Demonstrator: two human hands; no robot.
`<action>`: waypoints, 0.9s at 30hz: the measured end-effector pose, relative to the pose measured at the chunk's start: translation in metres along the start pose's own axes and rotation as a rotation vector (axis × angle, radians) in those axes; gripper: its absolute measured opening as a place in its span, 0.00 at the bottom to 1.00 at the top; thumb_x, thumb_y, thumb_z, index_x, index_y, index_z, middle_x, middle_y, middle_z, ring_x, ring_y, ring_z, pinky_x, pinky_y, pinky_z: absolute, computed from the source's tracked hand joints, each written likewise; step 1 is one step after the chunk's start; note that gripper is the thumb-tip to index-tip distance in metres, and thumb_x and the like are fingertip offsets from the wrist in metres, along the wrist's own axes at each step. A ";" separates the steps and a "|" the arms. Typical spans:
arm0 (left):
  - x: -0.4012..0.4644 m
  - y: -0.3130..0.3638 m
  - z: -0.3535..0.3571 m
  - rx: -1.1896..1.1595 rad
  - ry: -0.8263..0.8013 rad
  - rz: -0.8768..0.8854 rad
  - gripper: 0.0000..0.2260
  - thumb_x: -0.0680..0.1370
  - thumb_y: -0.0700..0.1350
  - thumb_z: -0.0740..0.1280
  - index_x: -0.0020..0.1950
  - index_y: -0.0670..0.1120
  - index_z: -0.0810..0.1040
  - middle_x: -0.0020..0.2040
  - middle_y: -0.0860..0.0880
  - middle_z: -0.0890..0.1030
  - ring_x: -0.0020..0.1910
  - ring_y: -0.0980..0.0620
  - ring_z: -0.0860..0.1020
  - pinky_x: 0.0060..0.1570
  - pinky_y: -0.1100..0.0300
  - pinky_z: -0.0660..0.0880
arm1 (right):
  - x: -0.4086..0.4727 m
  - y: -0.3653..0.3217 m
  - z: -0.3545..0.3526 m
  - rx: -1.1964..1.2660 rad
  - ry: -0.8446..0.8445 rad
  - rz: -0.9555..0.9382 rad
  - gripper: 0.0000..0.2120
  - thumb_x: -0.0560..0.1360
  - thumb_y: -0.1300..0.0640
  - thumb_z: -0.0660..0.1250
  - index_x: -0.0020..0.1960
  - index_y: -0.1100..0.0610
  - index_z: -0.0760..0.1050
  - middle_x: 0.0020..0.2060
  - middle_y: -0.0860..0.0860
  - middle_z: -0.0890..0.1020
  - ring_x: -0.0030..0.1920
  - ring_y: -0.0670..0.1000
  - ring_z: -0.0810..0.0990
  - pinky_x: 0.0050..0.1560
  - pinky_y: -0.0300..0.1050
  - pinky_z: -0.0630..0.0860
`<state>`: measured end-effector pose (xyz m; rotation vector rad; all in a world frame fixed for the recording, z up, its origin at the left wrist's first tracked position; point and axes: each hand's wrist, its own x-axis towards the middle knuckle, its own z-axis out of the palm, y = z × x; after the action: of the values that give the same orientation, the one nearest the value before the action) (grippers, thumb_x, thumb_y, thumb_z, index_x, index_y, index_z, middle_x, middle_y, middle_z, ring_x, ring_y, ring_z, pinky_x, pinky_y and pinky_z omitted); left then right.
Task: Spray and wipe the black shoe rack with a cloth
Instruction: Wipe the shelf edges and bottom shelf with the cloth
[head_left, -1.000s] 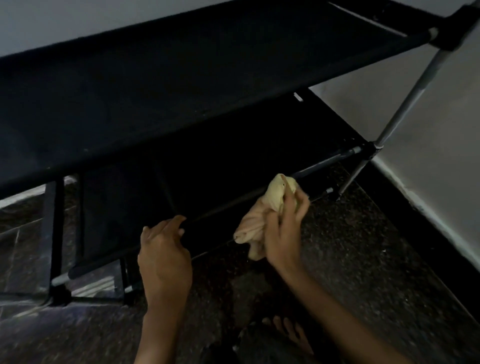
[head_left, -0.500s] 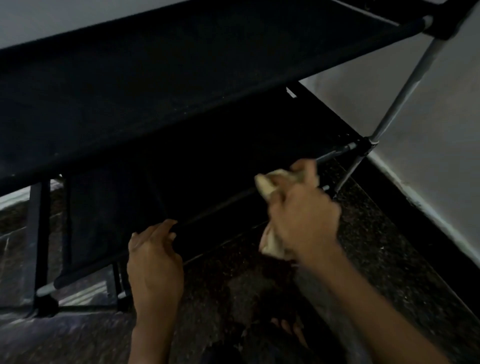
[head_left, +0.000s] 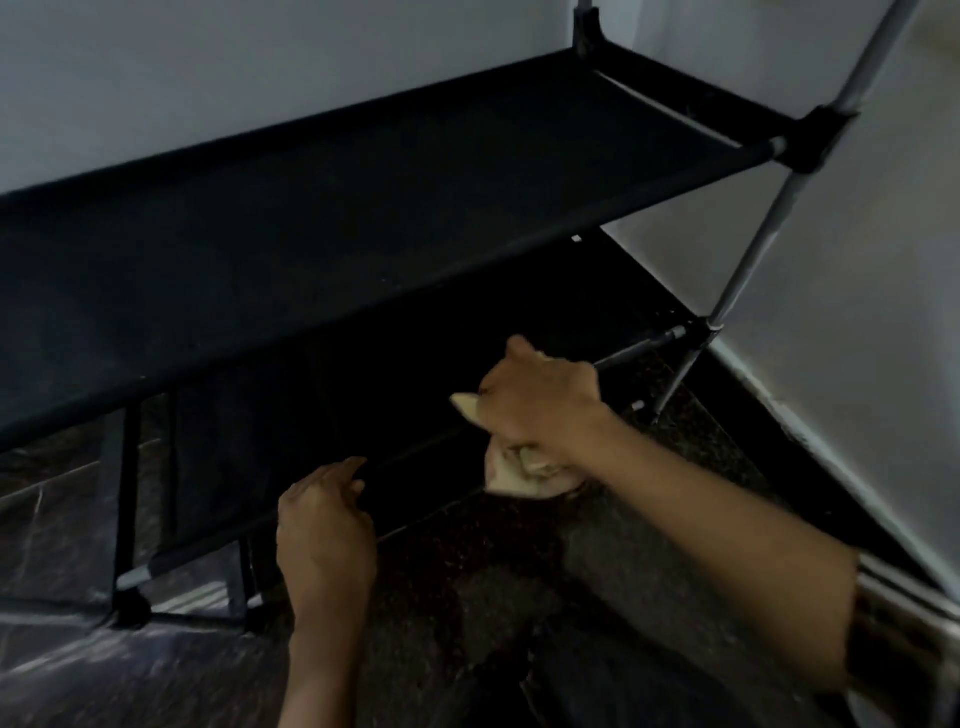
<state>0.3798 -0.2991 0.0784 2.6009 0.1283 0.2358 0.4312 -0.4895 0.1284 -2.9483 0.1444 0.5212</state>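
I see the black shoe rack standing on the floor against the wall: black fabric shelves strung on grey metal tubes with black corner joints. Upper shelf is stretched flat and bare; lower shelf sits in deep shadow beneath it. Cloth is pale yellow-beige, crumpled into a wad, bunched against the lower shelf's front rail toward its right end, one corner sticking out left, the rest hanging just below the rail.

Right hand is covering most of the cloth; shoe rack is running off the left edge; lower shelf lying too dark to read.
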 end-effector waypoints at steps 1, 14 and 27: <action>0.001 0.000 -0.001 -0.018 0.007 -0.010 0.15 0.75 0.30 0.64 0.59 0.41 0.80 0.54 0.39 0.81 0.54 0.38 0.77 0.48 0.51 0.74 | 0.003 0.018 -0.005 -0.018 0.000 0.051 0.26 0.77 0.36 0.52 0.67 0.51 0.72 0.68 0.50 0.61 0.64 0.59 0.70 0.54 0.53 0.67; 0.004 0.014 -0.011 0.203 -0.109 -0.058 0.14 0.78 0.36 0.62 0.59 0.46 0.80 0.45 0.39 0.82 0.45 0.37 0.78 0.39 0.56 0.70 | 0.010 0.051 -0.006 -0.194 0.133 0.109 0.20 0.79 0.50 0.52 0.65 0.55 0.73 0.69 0.53 0.66 0.67 0.55 0.61 0.49 0.52 0.64; 0.023 0.106 0.015 0.339 -0.493 0.409 0.19 0.79 0.43 0.62 0.71 0.51 0.69 0.67 0.49 0.73 0.63 0.50 0.73 0.60 0.57 0.72 | -0.013 0.093 0.097 0.370 0.539 -0.041 0.28 0.75 0.50 0.60 0.72 0.36 0.57 0.74 0.47 0.58 0.62 0.57 0.71 0.51 0.49 0.74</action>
<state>0.4096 -0.3944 0.1225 2.9095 -0.5875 -0.3171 0.3754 -0.5648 0.0308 -2.6390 0.2093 -0.2896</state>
